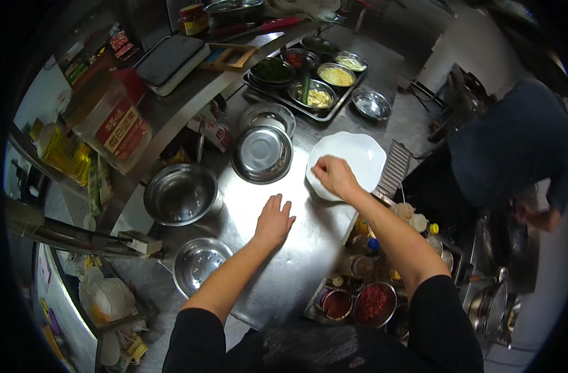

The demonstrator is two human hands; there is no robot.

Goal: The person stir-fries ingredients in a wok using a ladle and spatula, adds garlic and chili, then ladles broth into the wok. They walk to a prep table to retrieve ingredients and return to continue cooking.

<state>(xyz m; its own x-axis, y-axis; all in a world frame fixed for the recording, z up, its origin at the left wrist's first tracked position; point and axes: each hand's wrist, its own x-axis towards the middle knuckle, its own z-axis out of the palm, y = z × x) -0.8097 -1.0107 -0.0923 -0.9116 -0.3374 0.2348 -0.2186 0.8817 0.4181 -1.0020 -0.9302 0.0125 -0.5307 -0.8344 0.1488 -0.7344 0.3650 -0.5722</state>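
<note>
A white dish with a wavy rim (354,151) lies on the stainless-steel worktop (284,275). My right hand (334,178) is over its near left part, fingers curled inward; whether something is between them is hidden. Left of the dish, my left hand (273,224) is palm down at the worktop, fingers apart, with nothing in it. Just beyond that hand sits a shallow steel bowl (261,154), overlapping a clear bowl (277,114). A deep steel bowl (181,196) and another steel bowl (197,261) stand to the left.
A metal tray (328,114) at the back holds several bowls of chopped ingredients. Beside it is a small steel bowl (371,105). Bottles (417,223) and a pot of red seasoning (375,303) crowd the right. A scale (172,60) tops the left shelf. A co-worker (508,140) stands at right.
</note>
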